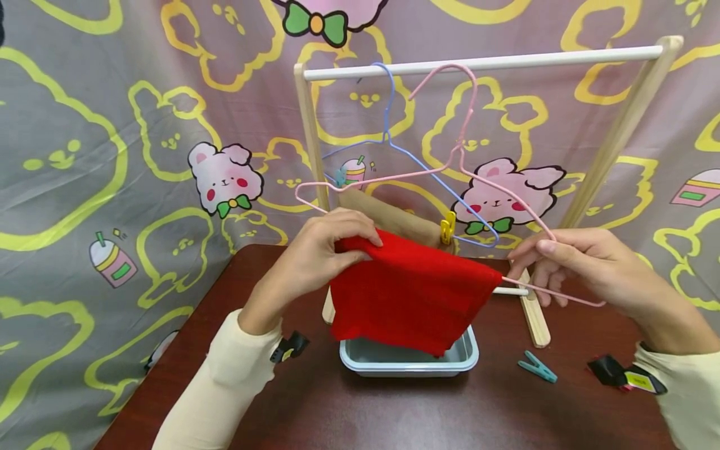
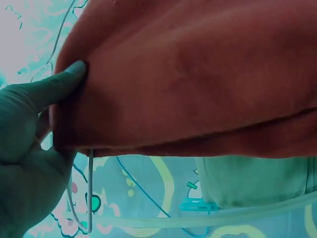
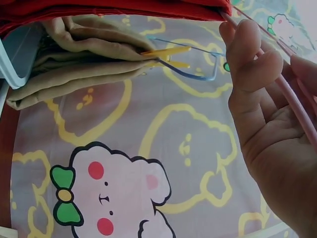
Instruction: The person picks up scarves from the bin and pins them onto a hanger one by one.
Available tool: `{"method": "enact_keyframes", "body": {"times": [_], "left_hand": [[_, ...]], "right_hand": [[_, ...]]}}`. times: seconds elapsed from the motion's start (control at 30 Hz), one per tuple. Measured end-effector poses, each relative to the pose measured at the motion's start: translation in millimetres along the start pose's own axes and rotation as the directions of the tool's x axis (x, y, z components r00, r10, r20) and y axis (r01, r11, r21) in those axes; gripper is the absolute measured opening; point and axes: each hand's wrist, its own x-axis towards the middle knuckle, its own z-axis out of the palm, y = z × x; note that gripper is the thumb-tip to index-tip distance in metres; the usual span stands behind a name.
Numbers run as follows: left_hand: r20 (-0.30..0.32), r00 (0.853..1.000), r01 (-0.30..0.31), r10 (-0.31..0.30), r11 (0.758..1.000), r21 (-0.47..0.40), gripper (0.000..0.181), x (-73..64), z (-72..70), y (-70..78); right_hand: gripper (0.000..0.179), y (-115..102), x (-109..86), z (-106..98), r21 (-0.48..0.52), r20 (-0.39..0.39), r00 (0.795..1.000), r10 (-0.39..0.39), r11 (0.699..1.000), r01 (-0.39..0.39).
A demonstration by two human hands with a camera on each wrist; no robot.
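A red cloth (image 1: 416,294) hangs folded over the bottom bar of a pink clothes hanger (image 1: 394,178). My left hand (image 1: 337,247) pinches the cloth's upper left part between thumb and fingers; in the left wrist view the thumb (image 2: 69,77) lies on the red fabric. At the hanger's right corner my right hand (image 1: 596,262) grips the pink wire, its thumb near the sloping arm. In the right wrist view the wire crosses the fingers (image 3: 247,44) just beside the cloth's end. The hanger's hook overlaps the rack's rail in the head view.
Behind stands a wooden rack with a white rail (image 1: 523,60). On it hangs a blue hanger (image 1: 416,159) bearing a tan cloth (image 1: 388,215), clipped by a yellow clothespin (image 1: 447,228). A pale blue basin (image 1: 407,369) sits below the red cloth. A teal clothespin (image 1: 538,367) lies at right.
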Motion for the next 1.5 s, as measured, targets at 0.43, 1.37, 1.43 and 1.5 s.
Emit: {"method": "enact_keyframes", "body": {"times": [0.43, 1.37, 1.43, 1.5], "left_hand": [[-0.155, 0.987, 0.004, 0.046, 0.952, 0.307, 0.032, 10.3, -0.4, 1.4], [-0.085, 0.995, 0.059, -0.049, 0.99, 0.127, 0.019, 19.1, 2.5, 12.3], [-0.073, 0.995, 0.071, -0.063, 0.99, 0.12, 0.02, 19.6, 3.4, 13.0], [-0.061, 0.996, 0.074, -0.066, 0.987, 0.14, 0.022, 20.5, 3.8, 14.2]], "right_hand": [[0.046, -12.1, -0.4, -6.5, 0.03, -0.007, 0.998, -0.064, 0.997, 0.064], [0.038, -25.4, 21.1, -0.2, -0.249, -0.065, 0.998, -0.02, 0.969, 0.003], [0.038, -27.6, 24.3, 4.0, -0.273, -0.097, 0.995, -0.037, 0.962, 0.01], [0.037, -29.3, 26.3, 6.5, -0.291, -0.123, 0.992, -0.034, 0.957, -0.003]]}}
